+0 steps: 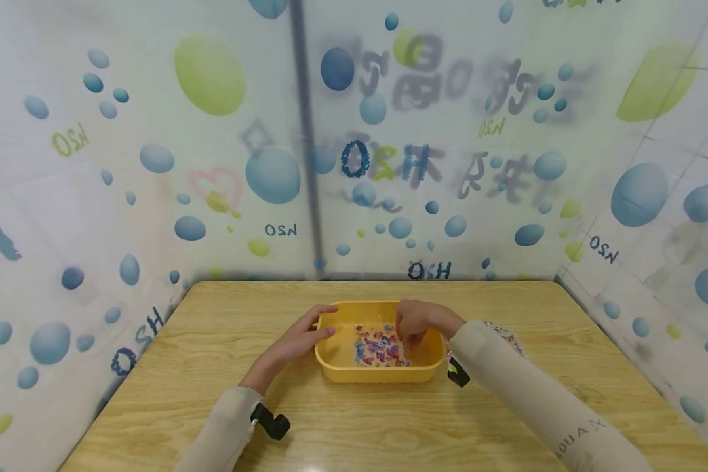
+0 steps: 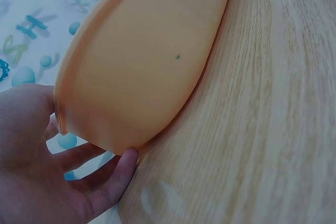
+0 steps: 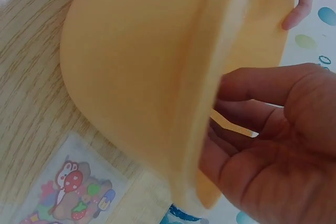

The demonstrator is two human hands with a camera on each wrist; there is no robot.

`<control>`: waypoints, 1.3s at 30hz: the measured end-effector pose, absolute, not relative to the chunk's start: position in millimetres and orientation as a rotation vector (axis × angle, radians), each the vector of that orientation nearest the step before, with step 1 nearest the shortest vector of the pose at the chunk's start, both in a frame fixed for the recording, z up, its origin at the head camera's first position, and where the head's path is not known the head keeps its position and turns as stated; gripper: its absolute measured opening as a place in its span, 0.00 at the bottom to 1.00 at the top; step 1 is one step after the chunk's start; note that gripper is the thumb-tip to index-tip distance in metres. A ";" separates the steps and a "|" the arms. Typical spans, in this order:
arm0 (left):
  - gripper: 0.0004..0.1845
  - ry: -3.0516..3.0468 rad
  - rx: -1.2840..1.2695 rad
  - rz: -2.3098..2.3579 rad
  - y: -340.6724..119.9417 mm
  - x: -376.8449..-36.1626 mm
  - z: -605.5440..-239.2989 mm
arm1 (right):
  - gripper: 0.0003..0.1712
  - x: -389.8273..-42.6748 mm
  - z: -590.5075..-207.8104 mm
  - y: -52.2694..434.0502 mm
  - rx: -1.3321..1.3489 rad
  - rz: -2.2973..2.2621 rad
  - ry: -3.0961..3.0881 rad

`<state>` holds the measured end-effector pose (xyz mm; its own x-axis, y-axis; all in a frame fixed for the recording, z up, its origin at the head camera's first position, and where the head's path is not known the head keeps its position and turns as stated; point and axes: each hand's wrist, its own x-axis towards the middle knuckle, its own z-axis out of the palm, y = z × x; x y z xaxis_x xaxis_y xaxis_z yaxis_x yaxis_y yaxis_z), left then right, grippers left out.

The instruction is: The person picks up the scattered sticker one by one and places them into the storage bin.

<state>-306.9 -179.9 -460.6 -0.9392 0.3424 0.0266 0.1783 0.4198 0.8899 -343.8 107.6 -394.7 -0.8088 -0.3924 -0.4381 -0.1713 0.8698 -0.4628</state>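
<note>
Yellow oblong plastic basin (image 1: 380,375) with rounded corners sits on the pale wood-grain table (image 1: 330,426), between both hands. Left hand (image 1: 297,337) is on its left end, gripping the rim and end wall; in the left wrist view the fingers curl round the outside, little finger low on the wall near the tabletop. Right hand (image 1: 420,320) reaches over the right end into the basin, fingers bent and pointing down. Small red, purple and blue pieces (image 1: 377,347) lie loose across the basin floor, middle to right; right fingertips are down at their right edge, left hand well apart from them. Can't tell if the right fingers pinch any: the right wrist view has the tips hidden behind the rim. Flat clear bag with cartoon prints (image 3: 76,187) lies on the table just beside the basin's right end. Cream long sleeves (image 1: 519,383) on both arms, a black device (image 1: 271,421) at each wrist. White sheet with blue and green bubble prints (image 1: 153,39) hangs behind the table and at both sides.
</note>
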 end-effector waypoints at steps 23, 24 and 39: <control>0.25 2.507 0.439 1.530 -179.5 -305.8 -459.6 | 0.11 -340.7 -399.3 98.5 -0.327 -0.485 2.562; 0.25 2.508 0.437 1.529 -179.5 -305.7 -459.2 | 0.11 -340.2 -398.7 98.2 -0.329 -0.481 2.565; 0.25 2.506 0.429 1.534 -179.0 -306.0 -459.8 | 0.10 -335.7 -394.0 117.5 -0.469 -0.552 2.606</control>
